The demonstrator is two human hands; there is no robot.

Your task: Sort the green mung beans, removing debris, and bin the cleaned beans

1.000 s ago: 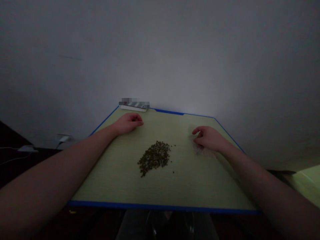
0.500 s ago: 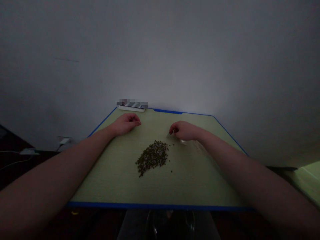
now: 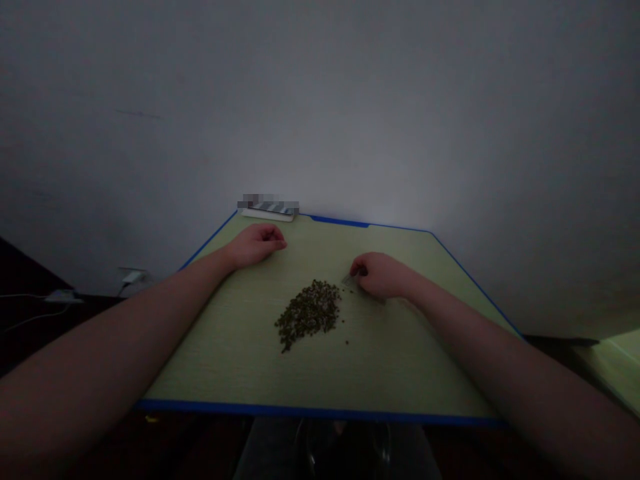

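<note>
A loose pile of small dark greenish-brown grains, perhaps dried beans or seeds (image 3: 310, 310), lies in the middle of the pale green table (image 3: 240, 373), with a few strays on its right. Beyond the pile on the left, my left hand (image 3: 257, 245) rests on the tabletop, fingers loosely curled and thumb apart, holding nothing that I can see. My right hand (image 3: 381, 275) is just right of the pile, fingers closed on a clear plastic bag (image 3: 347, 280). Part of the bag pokes out past the fingertips; most is hidden under the hand.
At the far left corner sits a white-edged object (image 3: 270, 213), its top blurred out. A blue rim (image 3: 320, 412) borders the table, and a grey wall (image 3: 330, 120) stands behind. A charger (image 3: 133, 278) and white cables are at the lower left. Below the front edge a glassy rounded object (image 3: 345, 450) shows.
My right hand has moved left with the clear plastic bag, from the table's right side to beside the pile, then slightly back. My left hand and the pile have stayed put.
</note>
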